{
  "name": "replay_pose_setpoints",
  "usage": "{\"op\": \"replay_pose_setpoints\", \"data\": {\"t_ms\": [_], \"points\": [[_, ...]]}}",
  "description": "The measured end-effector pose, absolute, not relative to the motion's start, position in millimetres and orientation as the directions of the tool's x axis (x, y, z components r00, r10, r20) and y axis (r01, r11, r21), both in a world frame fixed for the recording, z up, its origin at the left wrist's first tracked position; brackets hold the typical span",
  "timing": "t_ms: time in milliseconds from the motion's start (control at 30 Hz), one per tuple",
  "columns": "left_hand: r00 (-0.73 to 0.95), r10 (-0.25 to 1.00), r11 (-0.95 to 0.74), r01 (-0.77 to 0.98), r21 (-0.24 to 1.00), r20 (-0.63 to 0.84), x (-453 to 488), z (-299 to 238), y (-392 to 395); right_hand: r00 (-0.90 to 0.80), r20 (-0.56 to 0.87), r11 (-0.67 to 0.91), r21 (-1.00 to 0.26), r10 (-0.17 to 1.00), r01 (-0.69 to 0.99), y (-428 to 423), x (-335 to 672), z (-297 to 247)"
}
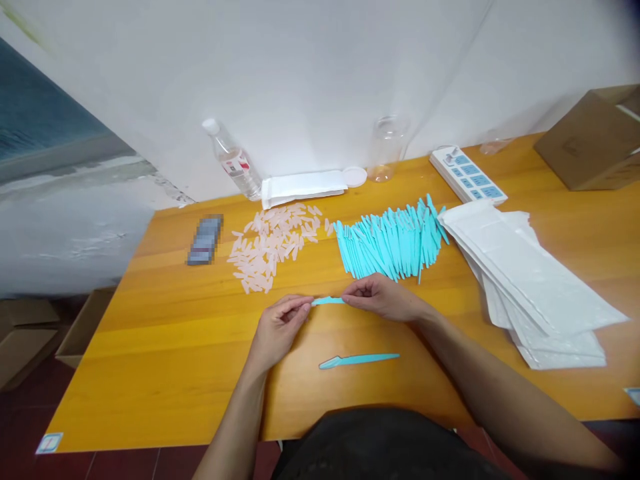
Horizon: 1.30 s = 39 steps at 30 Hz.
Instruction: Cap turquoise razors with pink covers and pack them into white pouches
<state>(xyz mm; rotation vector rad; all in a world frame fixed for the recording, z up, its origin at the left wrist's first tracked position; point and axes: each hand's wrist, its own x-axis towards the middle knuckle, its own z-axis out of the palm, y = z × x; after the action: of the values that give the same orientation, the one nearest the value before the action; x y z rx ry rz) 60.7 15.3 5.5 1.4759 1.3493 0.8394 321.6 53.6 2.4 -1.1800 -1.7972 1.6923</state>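
Note:
My left hand [281, 328] pinches the left end of a turquoise eyebrow razor [329, 301], and its fingertips hide that tip. On the other end, the thumb and fingers of my right hand [377, 296] are closed. The razor lies level between the two hands, just above the table. Nearer to me, a single turquoise razor with a clear cap over its blade [359, 361] rests on the wood. Beyond my right hand spreads a pile of turquoise razors [390, 241]. Small pale translucent caps [275, 243] are scattered in a heap beyond my left hand.
White plastic pouches [535, 280] lie stacked on the right. Along the wall stand a bottle [233, 160], a white packet [305, 188], a clear jar [387, 150] and a power strip [469, 175]. A phone [205, 240] lies left; a cardboard box [593, 139] sits far right.

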Motion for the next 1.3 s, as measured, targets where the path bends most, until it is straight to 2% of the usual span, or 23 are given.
{"op": "replay_pose_setpoints", "data": {"t_ms": [167,300,400,467,533,633,733,800,900,1000,1167,1300], "points": [[0.287,0.957,-0.075,0.392,0.917,-0.045,76,10,4,-0.622,-0.217,0.023,-0.935,0.752,0.355,49,324,13],[0.409,0.911,-0.180,0.509,0.842,-0.052,82,13,-20,-0.664,-0.247,0.097,-0.895,0.705,0.436,43,335,25],[0.449,0.893,-0.298,0.580,0.758,0.008,81,12,-38,-0.631,-0.277,0.135,-0.840,0.724,0.525,42,343,31],[0.453,0.889,-0.370,0.622,0.690,0.069,81,9,-45,-0.575,-0.244,0.188,-0.785,0.781,0.590,45,349,35],[0.454,0.881,-0.433,0.664,0.609,0.131,81,6,-49,-0.441,-0.181,0.188,-0.719,0.879,0.669,49,357,41],[0.566,0.800,-0.585,0.662,0.469,0.200,85,-2,-50,-0.103,-0.049,0.048,-0.638,0.994,0.769,58,379,47],[0.686,0.687,-0.720,0.598,0.353,0.239,90,-11,-50,0.261,0.079,-0.171,-0.570,0.962,0.803,66,410,45],[0.696,0.662,-0.748,0.585,0.314,0.278,92,-17,-49,0.367,0.058,-0.290,-0.504,0.928,0.813,69,428,41],[0.687,0.645,-0.764,0.568,0.307,0.335,93,-23,-49,0.346,-0.043,-0.330,-0.431,0.937,0.840,73,441,31],[0.637,0.684,-0.729,0.582,0.360,0.356,88,-20,-47,0.329,-0.099,-0.341,-0.388,0.939,0.856,76,438,23],[0.387,0.851,-0.522,0.692,0.498,0.355,63,-2,-28,0.276,-0.168,-0.322,-0.419,0.946,0.849,78,433,21],[0.199,0.902,-0.396,0.735,0.550,0.384,33,11,-7,0.311,-0.133,-0.337,-0.415,0.941,0.845,74,434,29]]}}
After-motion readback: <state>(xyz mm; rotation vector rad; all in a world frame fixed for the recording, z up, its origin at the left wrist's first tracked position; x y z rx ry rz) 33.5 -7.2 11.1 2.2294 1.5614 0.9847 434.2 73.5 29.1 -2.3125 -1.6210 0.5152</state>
